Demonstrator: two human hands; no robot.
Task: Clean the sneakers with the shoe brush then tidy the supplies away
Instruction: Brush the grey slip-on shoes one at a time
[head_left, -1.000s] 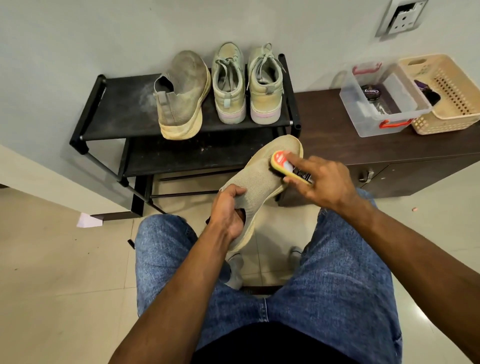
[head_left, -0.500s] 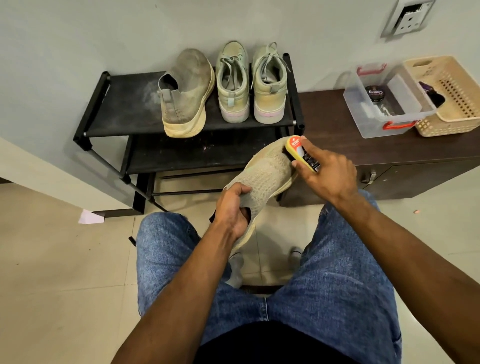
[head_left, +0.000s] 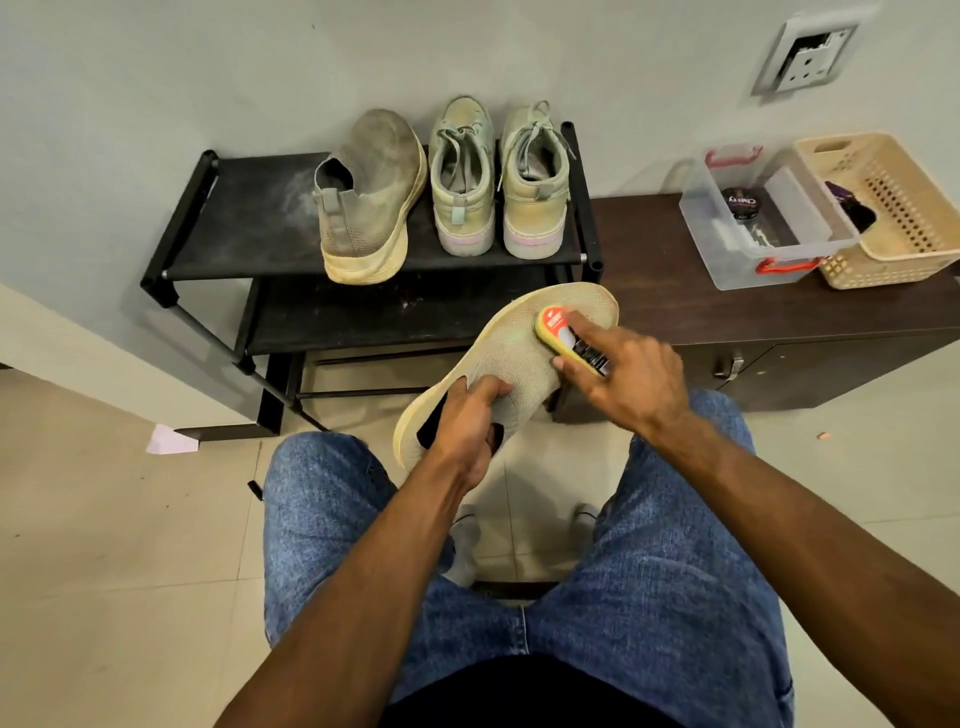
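I hold a beige knit sneaker (head_left: 511, 353) in the air above my knees, its toe pointing up and to the right. My left hand (head_left: 465, 426) grips it at the collar, fingers inside the opening. My right hand (head_left: 631, 376) grips a yellow shoe brush (head_left: 569, 340) with a red and black label, pressed on the upper near the toe. The matching dusty sneaker (head_left: 371, 200) stands on the top shelf of the black shoe rack (head_left: 234, 218), beside a pale green laced pair (head_left: 496, 179).
A dark wooden cabinet (head_left: 691, 306) stands to the right of the rack. On it sit a clear plastic box (head_left: 727, 260) holding a polish tin (head_left: 740, 202) and a beige basket (head_left: 893, 208). A scrap of paper (head_left: 169, 440) lies on the tiled floor.
The brush has slid back down the sneaker's upper from the toe tip toward its middle. The sneaker has tipped slightly, showing more of its side.
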